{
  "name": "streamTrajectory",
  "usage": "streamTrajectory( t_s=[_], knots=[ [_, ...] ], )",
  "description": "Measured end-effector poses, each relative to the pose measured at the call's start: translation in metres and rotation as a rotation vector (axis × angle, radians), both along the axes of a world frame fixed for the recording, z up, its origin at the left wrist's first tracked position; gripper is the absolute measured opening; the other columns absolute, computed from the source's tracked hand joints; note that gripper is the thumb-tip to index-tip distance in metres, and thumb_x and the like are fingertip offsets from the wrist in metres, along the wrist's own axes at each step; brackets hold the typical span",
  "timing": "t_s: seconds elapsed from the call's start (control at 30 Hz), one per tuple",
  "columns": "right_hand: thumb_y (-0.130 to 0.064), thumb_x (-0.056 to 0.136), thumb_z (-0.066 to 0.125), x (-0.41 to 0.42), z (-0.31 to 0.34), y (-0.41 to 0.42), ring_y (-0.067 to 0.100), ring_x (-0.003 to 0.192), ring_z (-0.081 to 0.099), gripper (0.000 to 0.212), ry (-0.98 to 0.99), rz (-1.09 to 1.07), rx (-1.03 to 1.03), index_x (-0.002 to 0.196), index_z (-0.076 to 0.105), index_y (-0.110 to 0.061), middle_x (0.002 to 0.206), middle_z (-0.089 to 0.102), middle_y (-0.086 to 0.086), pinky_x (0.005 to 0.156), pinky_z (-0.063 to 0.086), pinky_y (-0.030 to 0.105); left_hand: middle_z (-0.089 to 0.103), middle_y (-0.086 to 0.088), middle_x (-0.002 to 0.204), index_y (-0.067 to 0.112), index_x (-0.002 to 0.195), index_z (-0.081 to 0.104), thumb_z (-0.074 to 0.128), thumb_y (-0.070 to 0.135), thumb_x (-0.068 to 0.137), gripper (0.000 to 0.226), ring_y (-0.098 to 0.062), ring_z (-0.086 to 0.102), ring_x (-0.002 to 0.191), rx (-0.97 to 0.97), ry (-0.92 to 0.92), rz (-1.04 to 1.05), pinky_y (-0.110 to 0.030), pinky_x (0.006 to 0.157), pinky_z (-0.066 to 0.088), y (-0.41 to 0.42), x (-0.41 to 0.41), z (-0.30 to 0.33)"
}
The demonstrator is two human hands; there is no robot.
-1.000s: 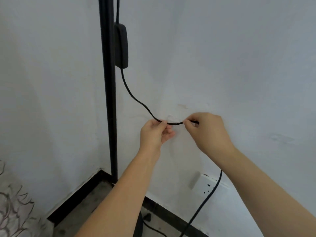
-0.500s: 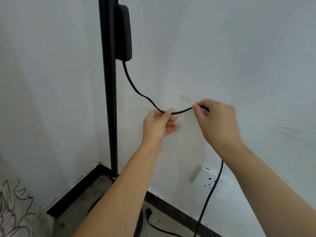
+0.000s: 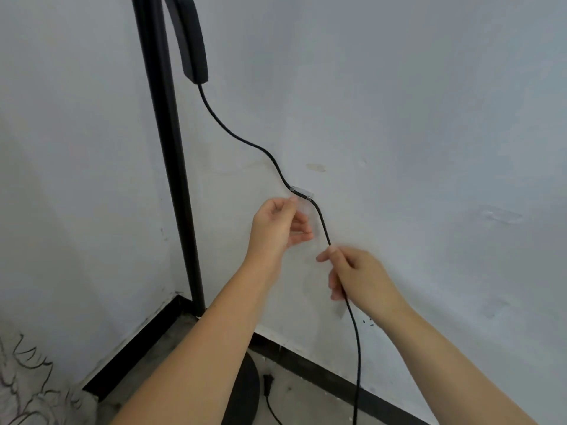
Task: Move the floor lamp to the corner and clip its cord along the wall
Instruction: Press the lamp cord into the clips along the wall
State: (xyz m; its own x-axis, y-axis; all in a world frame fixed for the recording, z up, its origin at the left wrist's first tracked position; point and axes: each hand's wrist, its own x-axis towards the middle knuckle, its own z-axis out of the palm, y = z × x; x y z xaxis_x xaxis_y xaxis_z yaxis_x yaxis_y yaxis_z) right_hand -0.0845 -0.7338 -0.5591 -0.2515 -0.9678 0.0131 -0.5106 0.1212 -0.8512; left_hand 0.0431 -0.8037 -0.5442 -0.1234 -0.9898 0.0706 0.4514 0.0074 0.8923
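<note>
The black lamp pole point(image 3: 171, 167) stands upright in the room corner, its round base point(image 3: 245, 391) partly hidden by my left arm. A black switch box point(image 3: 191, 41) hangs beside the pole, and the black cord point(image 3: 242, 139) runs from it down to a clear clip point(image 3: 302, 193) stuck on the right wall. The cord passes through the clip. My left hand point(image 3: 276, 228) is just below the clip, thumb near its left end, fingers loosely curled. My right hand point(image 3: 359, 277) pinches the cord lower down, and the cord drops from it toward the floor.
A black skirting board point(image 3: 331, 375) runs along both walls at the floor. A white wall socket point(image 3: 365, 320) sits low on the right wall, partly behind my right hand. Patterned fabric point(image 3: 27, 394) lies at the lower left. A loose cord end point(image 3: 268, 383) lies on the floor.
The cord now sits in the clear clip on the wall. My right hand has slid down the cord, and my left hand has come off the cord to just below the clip.
</note>
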Motion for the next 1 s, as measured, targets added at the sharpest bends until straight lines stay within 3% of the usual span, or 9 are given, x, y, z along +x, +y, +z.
streamTrajectory(
  t_s=[0.17,0.27,0.4,0.53,0.63,0.8,0.87,1.0],
  knots=[
    [-0.039,0.097,0.041,-0.035,0.007,0.025,0.014,0.044,0.055,0.043,-0.131,0.135,0.283,0.079,0.068,-0.011,0.051,0.057,-0.001,0.059,0.052,0.030,0.060,-0.003,0.059,0.011,0.072,0.059,0.058,0.029,0.091,0.027,-0.012,0.053,0.044,-0.061,-0.303,-0.177,-0.023,0.044,0.052,0.023,-0.022,-0.008],
    [-0.033,0.095,0.049,-0.070,0.023,0.049,0.011,0.044,0.049,0.036,-0.101,0.081,0.277,0.074,0.067,-0.011,0.050,0.051,-0.004,0.062,0.052,0.030,0.061,-0.003,0.057,0.012,0.068,0.062,0.058,0.031,0.091,0.030,-0.013,0.053,0.043,-0.053,-0.368,-0.267,-0.024,0.044,0.052,0.034,-0.042,-0.010],
    [-0.029,0.091,0.057,-0.108,0.052,0.086,0.009,0.045,0.043,0.029,-0.011,-0.079,0.140,0.067,0.068,-0.017,0.051,0.045,-0.007,0.055,0.047,0.020,0.061,-0.002,0.051,0.010,0.066,0.065,0.055,0.029,0.093,0.034,-0.012,0.052,0.038,-0.010,-0.288,-0.285,-0.023,0.040,0.049,0.045,-0.069,-0.002],
    [-0.035,0.083,0.064,-0.124,0.085,0.107,0.003,0.038,0.036,0.025,0.244,-0.261,-0.112,0.064,0.066,-0.019,0.041,0.043,-0.013,0.043,0.033,0.011,0.060,0.002,0.044,0.012,0.065,0.068,0.052,0.030,0.095,0.038,-0.012,0.052,0.035,-0.009,-0.233,-0.328,-0.020,0.038,0.045,0.056,-0.089,0.007],
    [-0.036,0.080,0.066,-0.124,0.102,0.105,0.002,0.039,0.042,0.025,0.423,-0.367,-0.292,0.064,0.063,-0.018,0.043,0.048,-0.014,0.038,0.033,0.009,0.059,0.004,0.042,0.010,0.070,0.068,0.051,0.027,0.095,0.035,-0.010,0.051,0.033,0.045,-0.141,-0.346,-0.017,0.036,0.043,0.055,-0.095,0.013],
    [-0.035,0.080,0.068,-0.118,0.114,0.096,0.005,0.048,0.046,0.029,0.632,-0.452,-0.395,0.060,0.056,-0.017,0.046,0.044,-0.008,0.045,0.035,0.015,0.057,0.005,0.041,0.008,0.074,0.069,0.050,0.026,0.096,0.034,-0.008,0.050,0.033,0.067,-0.082,-0.362,-0.017,0.035,0.042,0.056,-0.096,0.016],
    [-0.037,0.079,0.068,-0.118,0.116,0.094,0.009,0.048,0.044,0.033,0.658,-0.489,-0.400,0.058,0.052,-0.017,0.048,0.044,-0.007,0.046,0.034,0.024,0.056,0.005,0.040,0.008,0.074,0.069,0.050,0.026,0.096,0.034,-0.008,0.050,0.032,0.081,-0.047,-0.370,-0.017,0.035,0.041,0.056,-0.097,0.017],
    [-0.040,0.077,0.069,-0.124,0.124,0.092,0.009,0.041,0.051,0.033,0.533,-0.506,-0.378,0.056,0.057,-0.018,0.045,0.055,-0.002,0.043,0.042,0.020,0.054,0.006,0.040,0.009,0.077,0.069,0.050,0.027,0.096,0.033,-0.007,0.049,0.033,0.092,0.008,-0.380,-0.016,0.036,0.041,0.057,-0.097,0.020]
  ],
)
